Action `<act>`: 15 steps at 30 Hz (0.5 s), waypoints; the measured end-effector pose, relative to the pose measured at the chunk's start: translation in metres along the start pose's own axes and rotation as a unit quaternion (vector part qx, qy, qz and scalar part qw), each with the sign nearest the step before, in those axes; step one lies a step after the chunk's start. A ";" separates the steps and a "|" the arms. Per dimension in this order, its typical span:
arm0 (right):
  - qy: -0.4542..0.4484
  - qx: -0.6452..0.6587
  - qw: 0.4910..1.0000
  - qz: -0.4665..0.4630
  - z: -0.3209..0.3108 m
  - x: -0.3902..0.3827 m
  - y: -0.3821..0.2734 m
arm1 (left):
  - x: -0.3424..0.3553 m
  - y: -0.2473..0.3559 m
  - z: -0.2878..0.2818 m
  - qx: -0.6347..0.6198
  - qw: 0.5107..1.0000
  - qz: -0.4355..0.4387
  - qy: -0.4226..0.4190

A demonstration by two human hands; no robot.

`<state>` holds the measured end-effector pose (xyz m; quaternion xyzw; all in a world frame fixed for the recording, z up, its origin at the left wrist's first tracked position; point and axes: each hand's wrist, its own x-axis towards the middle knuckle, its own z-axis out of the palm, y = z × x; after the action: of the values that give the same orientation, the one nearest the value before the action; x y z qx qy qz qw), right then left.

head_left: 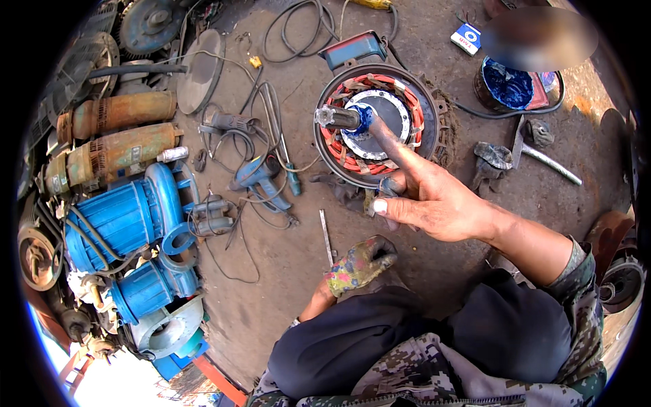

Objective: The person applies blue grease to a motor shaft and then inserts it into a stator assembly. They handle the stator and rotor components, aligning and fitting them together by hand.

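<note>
My right hand [434, 200] has its index finger stretched into blue grease [363, 121] around a metal shaft [336, 117], its thumb apart and other fingers curled. The shaft stands in an open motor housing [427, 95] with red-wrapped windings [349, 88] and a white-rimmed central plate [388, 123]. My left hand [359, 264], in a flowered, dirty glove, is closed low by my knee; whatever it holds, if anything, is hidden. A thin metal strip [325, 234] lies beside it. A tub of blue grease [505, 85] sits to the right.
At left are blue pumps [112, 227], rusty cylinders [115, 149] and metal discs [200, 71]. A blue power tool [261, 183], screwdriver [293, 178] and cables lie on the dirty floor [251, 305]. At right are a hammer [553, 163], dark rags [491, 159] and a small box [466, 38].
</note>
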<state>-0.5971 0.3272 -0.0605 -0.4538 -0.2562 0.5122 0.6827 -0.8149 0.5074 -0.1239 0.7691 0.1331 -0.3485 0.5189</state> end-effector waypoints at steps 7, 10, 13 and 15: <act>0.086 -0.336 0.936 -0.058 0.002 -0.002 -0.010 | -0.002 0.000 0.000 0.015 1.000 0.011 0.013; 0.113 -0.347 0.927 -0.083 0.003 -0.002 -0.007 | 0.000 -0.001 0.000 0.007 1.000 0.016 0.015; 0.102 -0.345 0.931 -0.062 0.002 -0.002 -0.011 | 0.002 -0.004 0.002 -0.001 1.000 0.002 0.008; 0.092 -0.301 0.946 -0.073 0.001 -0.003 -0.005 | 0.004 0.009 0.001 0.014 1.000 -0.014 0.003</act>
<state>-0.5966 0.3246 -0.0551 -0.6635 -0.3671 0.3162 0.5702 -0.8076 0.5021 -0.1201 0.7757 0.1406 -0.3552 0.5023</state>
